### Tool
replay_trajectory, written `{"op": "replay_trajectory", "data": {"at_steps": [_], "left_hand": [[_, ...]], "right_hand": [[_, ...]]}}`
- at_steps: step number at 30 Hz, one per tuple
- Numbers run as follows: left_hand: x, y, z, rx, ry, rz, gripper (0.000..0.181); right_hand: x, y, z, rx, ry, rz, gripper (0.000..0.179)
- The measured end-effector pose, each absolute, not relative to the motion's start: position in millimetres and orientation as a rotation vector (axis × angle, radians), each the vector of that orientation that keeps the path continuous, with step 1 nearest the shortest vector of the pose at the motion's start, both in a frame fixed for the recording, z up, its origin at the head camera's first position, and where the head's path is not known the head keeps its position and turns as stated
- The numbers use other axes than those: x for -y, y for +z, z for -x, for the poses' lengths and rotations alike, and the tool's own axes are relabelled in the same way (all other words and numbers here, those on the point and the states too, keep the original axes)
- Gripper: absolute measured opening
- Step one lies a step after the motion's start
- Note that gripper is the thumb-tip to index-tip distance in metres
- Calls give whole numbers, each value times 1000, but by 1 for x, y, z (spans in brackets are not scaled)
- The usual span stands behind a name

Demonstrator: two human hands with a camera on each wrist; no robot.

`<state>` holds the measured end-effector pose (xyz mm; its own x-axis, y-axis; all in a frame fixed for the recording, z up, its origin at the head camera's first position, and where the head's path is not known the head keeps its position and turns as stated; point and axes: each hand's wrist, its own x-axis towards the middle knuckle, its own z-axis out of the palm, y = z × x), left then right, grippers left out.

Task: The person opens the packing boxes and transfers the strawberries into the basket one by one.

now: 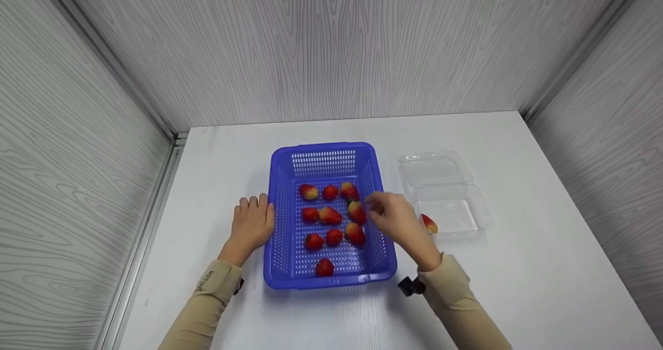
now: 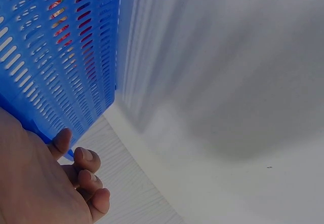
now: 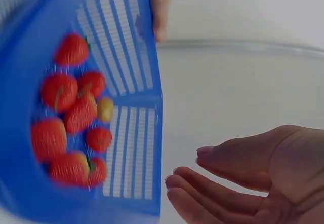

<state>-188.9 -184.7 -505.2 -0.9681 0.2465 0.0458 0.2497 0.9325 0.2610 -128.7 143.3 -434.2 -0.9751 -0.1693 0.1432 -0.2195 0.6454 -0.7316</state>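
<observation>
A blue plastic basket (image 1: 331,282) holds several red strawberries (image 1: 329,216), some with yellowish ends. At its left rim is my left hand (image 1: 252,225), with the thumb side touching the rim and the fingers pointing away from me. The left wrist view shows that hand's fingers (image 2: 90,181) loosely bent, with nothing in them. Over the basket's right rim hovers my right hand (image 1: 396,218), near the strawberries on that side. A gap separates its thumb and fingers in the right wrist view, and nothing is between them.
Right of the basket, a clear plastic clamshell box (image 1: 448,213) lies with its lid folded back. One strawberry (image 1: 429,224) is at the box's left end, partly hidden by my right hand. Everything stands on a white table (image 1: 544,267) with grey wood-grain panels (image 1: 331,55) around it.
</observation>
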Motion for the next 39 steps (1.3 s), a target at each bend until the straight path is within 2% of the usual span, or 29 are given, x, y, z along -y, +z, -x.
{"op": "replay_trajectory", "data": {"at_steps": [8,14,18,28,35,39], "left_hand": [[184,-504,189,3095,-420,383,34],[184,-504,191,3085,-423,382,34],[185,-503,191,3079,-434,388,34],[184,-504,190,3089,-441,380,34],[184,-506,188,3012,-443,397,29],[184,-506,187,3004,-451,396,28]], "right_hand": [[-213,-446,143,2764,1155,-273,19],[-262,-477,146,2778,1252,-266,18],[-285,-502,145,2803,1269,-292,26],[-301,-529,145,2875,1403,-556,48],[-301,-534,148,2939,1436,-567,33],[-303,-535,150,2963,1406,-652,35]]}}
